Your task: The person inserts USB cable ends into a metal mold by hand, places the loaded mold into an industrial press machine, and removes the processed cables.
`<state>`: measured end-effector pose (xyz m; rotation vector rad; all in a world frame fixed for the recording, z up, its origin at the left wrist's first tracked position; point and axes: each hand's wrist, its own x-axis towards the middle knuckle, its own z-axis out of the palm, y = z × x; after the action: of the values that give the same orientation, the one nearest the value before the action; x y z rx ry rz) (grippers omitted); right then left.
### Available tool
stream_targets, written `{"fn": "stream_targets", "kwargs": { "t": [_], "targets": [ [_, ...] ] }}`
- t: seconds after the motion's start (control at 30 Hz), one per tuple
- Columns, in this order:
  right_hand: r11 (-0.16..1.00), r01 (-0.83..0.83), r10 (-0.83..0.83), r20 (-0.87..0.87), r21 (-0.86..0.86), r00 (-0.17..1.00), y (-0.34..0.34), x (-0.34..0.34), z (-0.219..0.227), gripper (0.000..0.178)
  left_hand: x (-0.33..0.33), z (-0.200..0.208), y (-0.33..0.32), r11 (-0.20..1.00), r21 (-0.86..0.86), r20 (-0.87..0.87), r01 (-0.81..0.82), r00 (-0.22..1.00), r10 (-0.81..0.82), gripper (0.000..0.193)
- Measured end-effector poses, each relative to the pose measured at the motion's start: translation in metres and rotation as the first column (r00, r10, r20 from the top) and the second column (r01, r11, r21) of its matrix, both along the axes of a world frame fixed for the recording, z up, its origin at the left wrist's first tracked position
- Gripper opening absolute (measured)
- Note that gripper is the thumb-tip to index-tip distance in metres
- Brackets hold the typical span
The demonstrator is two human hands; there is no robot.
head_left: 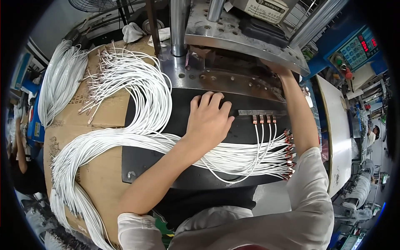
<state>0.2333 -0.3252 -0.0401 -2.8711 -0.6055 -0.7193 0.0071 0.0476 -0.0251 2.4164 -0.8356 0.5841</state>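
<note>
While my left hand [211,118] lies loosely spread on the black pad [241,130], the connector strip [262,112] sits just right of it, lengthwise left to right; my right hand [276,66] is farther, under the press plate [250,48], grip untellable

Right hand [276,66] mostly hidden beneath the metal plate [200,34], upper right of frame; fingers and anything held unseen. Left forearm [160,177] covers part of the white cables [104,143], which run off the bottom edge at lower left. Fan [93,4] cropped at top.
</note>
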Motion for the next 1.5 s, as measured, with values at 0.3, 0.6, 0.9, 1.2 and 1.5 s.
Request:
{"fn": "stream_targets", "kwargs": {
  "t": [0.3, 0.6, 0.9, 1.2, 1.5],
  "targets": [
    [0.783, 0.242, -0.043, 0.338, -0.572, 0.94, 0.003, -0.002, 0.002, 0.039, 0.001, 0.0, -0.004, 1.0, 0.005, -0.089, 0.008, 0.996, -0.008, 0.034],
    [0.762, -0.133, 0.569, -0.557, 0.634, 0.604, 0.112, -0.275, 0.114, 0.041, -0.1, 0.061, 0.025, 0.798, -0.601, -0.533, -0.042, 0.766, -0.361, 0.028],
    [-0.01, 0.933, 0.502, -0.805, 0.359, 0.315, 0.1, -0.535, -0.079, 0.059, -0.251, -0.089, 0.096, 0.435, -0.473, -0.812, -0.767, 0.188, -0.552, 0.034],
    [-0.549, 0.534, 0.344, -0.408, 0.643, 0.846, 0.151, -0.483, -0.092, 0.06, -0.228, -0.123, 0.074, 0.13, -0.45, -0.882, -0.884, 0.417, -0.22, 0.036],
    [-0.598, 0.61, 0.352, -0.513, 0.521, 0.783, 0.156, -0.473, -0.076, 0.061, -0.219, -0.112, 0.082, 0.207, -0.414, -0.903, -0.886, 0.372, -0.215, 0.018]
  ]
}}
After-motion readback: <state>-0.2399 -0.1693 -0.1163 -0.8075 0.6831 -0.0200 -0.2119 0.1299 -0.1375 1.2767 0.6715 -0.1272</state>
